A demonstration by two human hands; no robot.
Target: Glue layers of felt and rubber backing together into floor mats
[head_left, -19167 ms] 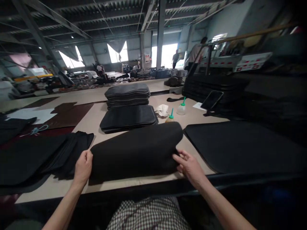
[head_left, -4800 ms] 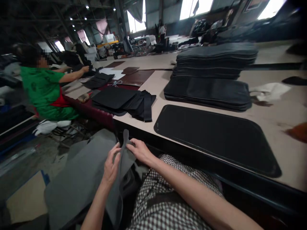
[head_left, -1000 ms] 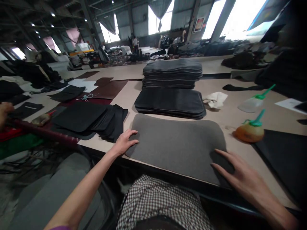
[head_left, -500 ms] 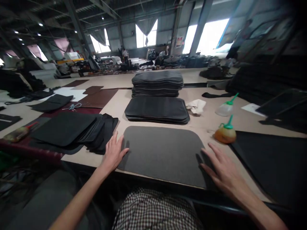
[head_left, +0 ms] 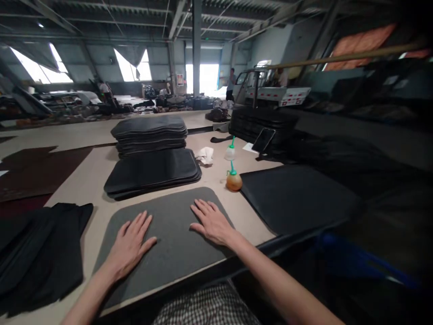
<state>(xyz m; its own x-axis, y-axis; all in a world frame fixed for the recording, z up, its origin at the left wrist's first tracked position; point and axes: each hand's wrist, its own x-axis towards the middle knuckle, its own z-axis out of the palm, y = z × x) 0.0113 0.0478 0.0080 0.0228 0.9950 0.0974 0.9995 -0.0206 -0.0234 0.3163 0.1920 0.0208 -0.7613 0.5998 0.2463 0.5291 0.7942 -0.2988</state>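
Grey panel (head_left: 171, 232) first: where does it lie?

"Flat on the table (head_left: 253, 219), along the near edge, with the black pads (head_left: 154, 171) at its twelve o'clock."

"What's just changed?"

"Both hands shift inward from its ends onto its face: left hand (head_left: 131, 246) at nine o'clock, right hand (head_left: 212, 222) at two."

"Gripping?"

"Neither, it seems. Palms down, fingers spread, nothing pinched."

"Meaning for the work?"

"Placing looks finished; I'd judge this as smoothing or steadying. The amber bottle (head_left: 234, 182), between one and two o'clock, stands apart from both hands."
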